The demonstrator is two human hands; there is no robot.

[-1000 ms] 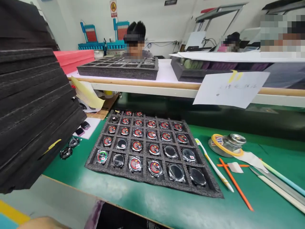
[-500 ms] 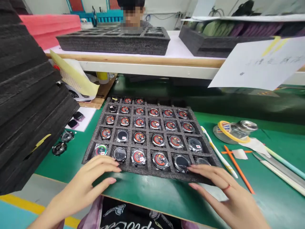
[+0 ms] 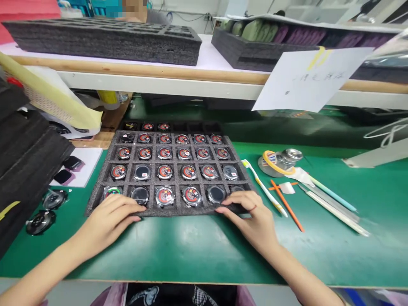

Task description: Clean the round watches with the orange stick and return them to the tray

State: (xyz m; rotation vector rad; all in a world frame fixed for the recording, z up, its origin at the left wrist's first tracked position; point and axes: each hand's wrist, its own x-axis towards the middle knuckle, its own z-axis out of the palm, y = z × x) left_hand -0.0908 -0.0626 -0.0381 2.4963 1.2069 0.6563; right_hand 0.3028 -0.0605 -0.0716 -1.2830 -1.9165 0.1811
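A black foam tray (image 3: 204, 209) lies on the green bench, its square cells holding round watches in clear film. Many dials are lit red, such as one watch (image 3: 191, 196) in the front row; a few are dark, like another watch (image 3: 216, 195). My left hand (image 3: 108, 219) grips the tray's front rim near the left corner, covering part of a watch with a green-ringed dial (image 3: 113, 191). At the right of the same rim, my right hand (image 3: 250, 212) pinches the foam between thumb and fingers, partly hiding the corner cell.
Right of the tray lie a toothbrush (image 3: 266, 189), an orange stick (image 3: 288, 208), a glass jar (image 3: 277, 163) and long slim tools (image 3: 338, 212). Loose watches (image 3: 41, 222) and stacked black foam (image 3: 35, 157) are at left. A shelf (image 3: 178, 78) with more trays spans above.
Both hands have closed onto the front rim, and the tray sits slightly farther from the bench edge. The camera view has swung to the right.
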